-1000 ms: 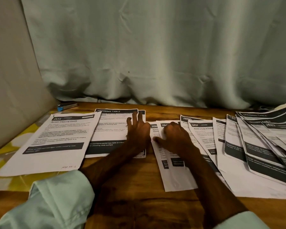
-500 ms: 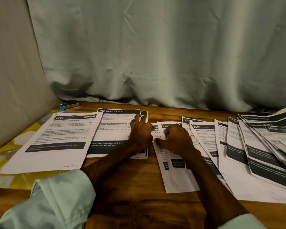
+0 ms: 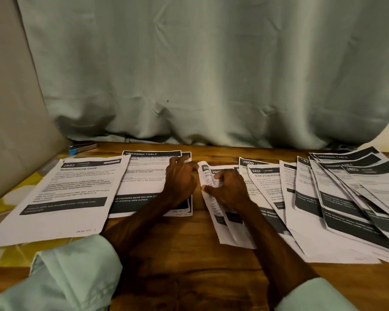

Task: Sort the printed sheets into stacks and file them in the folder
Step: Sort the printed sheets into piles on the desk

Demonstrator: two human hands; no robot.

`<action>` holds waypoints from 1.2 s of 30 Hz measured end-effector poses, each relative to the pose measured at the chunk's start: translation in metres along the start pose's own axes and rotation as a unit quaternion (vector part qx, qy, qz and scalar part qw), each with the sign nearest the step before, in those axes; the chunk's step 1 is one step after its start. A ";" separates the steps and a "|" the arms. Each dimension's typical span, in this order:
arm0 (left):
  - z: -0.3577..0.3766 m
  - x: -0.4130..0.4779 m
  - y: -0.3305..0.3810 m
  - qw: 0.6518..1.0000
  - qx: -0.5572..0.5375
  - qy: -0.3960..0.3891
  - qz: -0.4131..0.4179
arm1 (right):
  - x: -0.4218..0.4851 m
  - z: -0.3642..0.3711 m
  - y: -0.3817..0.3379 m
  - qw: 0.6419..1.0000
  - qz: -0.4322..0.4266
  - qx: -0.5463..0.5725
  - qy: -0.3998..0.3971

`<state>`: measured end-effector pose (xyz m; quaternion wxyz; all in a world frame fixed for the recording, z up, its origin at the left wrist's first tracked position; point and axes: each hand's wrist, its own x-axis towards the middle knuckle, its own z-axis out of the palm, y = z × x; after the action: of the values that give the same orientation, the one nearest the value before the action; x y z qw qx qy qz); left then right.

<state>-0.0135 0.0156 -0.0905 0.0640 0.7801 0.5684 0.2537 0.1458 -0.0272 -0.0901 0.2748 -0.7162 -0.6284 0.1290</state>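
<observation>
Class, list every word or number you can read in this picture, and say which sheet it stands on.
"2652", "Screen Cleaning Check": leftmost sheet.
"DRESSING TABLE": sheet under the left hand.
"35", cut off: curled sheet in the right hand.
"3800": sheet further right.
"2437", "KITCHEN": sheet overlapping it.
Body text everywhere: too small or blurred.
</observation>
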 end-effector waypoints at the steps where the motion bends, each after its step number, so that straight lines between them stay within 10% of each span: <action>1: -0.002 -0.001 0.001 1.000 -0.022 0.012 -0.002 | 0.001 0.002 0.000 1.000 0.000 0.006 0.012; 13: 0.003 -0.001 0.017 0.985 -0.167 0.019 -0.048 | 0.009 -0.004 -0.001 0.995 0.026 0.036 0.090; 20: -0.018 0.007 0.026 0.799 -0.551 -0.174 -0.166 | -0.008 -0.010 -0.024 0.984 -0.116 0.098 0.093; 26: -0.033 0.011 0.009 0.764 -0.595 -0.095 -0.229 | -0.010 -0.026 -0.023 0.973 -0.150 0.148 0.097; 36: -0.078 0.021 -0.020 0.761 -0.641 -0.005 -0.105 | 0.003 -0.025 0.001 0.944 -0.047 0.300 0.130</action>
<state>-0.0619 0.0274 -0.0242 0.5777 0.4939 0.3513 0.5468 0.1607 -0.0298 -0.0696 0.5625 -0.5807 -0.5519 0.2043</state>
